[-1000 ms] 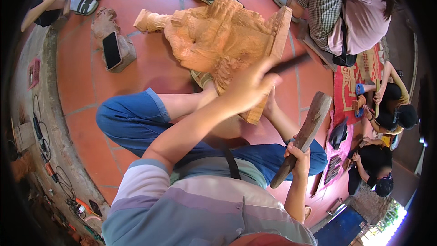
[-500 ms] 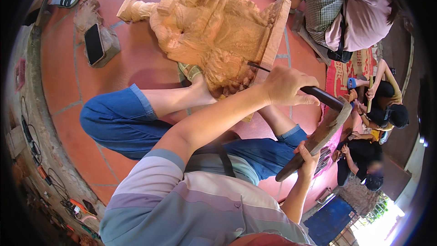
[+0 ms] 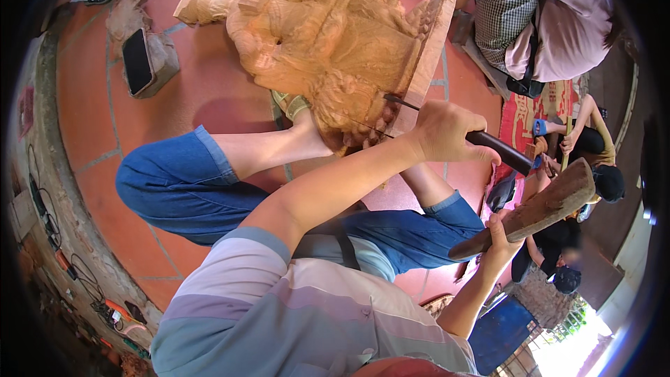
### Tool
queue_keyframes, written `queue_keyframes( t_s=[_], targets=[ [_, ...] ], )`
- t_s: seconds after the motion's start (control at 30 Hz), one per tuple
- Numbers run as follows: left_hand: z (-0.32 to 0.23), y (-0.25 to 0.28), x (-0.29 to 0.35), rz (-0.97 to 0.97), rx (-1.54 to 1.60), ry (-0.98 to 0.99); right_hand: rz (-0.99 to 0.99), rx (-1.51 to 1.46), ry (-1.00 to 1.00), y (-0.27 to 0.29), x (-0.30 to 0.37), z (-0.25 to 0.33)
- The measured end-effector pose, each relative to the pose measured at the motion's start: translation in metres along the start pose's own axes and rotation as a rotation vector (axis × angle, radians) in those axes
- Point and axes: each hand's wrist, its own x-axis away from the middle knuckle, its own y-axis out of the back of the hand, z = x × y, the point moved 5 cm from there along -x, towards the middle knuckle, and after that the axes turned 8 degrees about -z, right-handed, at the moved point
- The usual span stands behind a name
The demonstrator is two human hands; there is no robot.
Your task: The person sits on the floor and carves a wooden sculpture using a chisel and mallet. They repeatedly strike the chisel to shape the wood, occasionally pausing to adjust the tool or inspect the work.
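Observation:
My left hand (image 3: 443,132) is wrapped round a carving chisel (image 3: 504,152) with a dark handle and a thin dark blade. The blade's tip rests at the lower right of an orange-brown wood carving (image 3: 328,35), beside its flat base. That carving lies on its side on the floor in front of my legs, full of carved folds and lumps. In my right hand (image 3: 499,241) is a worn wooden mallet (image 3: 537,209), shaped like a flat club. A gap separates the mallet from the chisel's butt end.
A phone (image 3: 138,63) leans on a wooden block (image 3: 164,63) at the upper left. A crouching person (image 3: 572,21) sits at the upper right; others work on the right near a red mat (image 3: 513,126). Cables (image 3: 84,279) lie along the left ledge.
The mallet has swung away to the right from the chisel's butt end, where it was touching or nearly so. My right hand moved with it. My left hand and the chisel hold nearly the same place.

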Motion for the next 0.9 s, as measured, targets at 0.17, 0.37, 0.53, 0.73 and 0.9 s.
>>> queue_keyframes(
  t_s=[0.17, 0.37, 0.53, 0.73, 0.9],
  targets=[
    [0.003, -0.001, 0.002, -0.042, 0.038, 0.021, 0.037, 0.295, 0.061, 0.0, -0.007, -0.008],
    [0.003, -0.002, 0.002, -0.042, 0.045, 0.022, -0.041, 0.155, 0.012, 0.009, -0.007, -0.022],
    [0.005, -0.004, 0.002, -0.028, 0.03, 0.04, -0.078, 0.009, -0.051, 0.001, -0.005, -0.012],
    [0.005, -0.001, 0.003, -0.005, 0.061, 0.041, 0.017, 0.172, -0.114, 0.006, -0.008, -0.021],
    [0.005, -0.001, 0.002, -0.068, 0.06, 0.021, 0.007, 0.179, -0.075, 0.002, -0.006, -0.015]
  ],
)
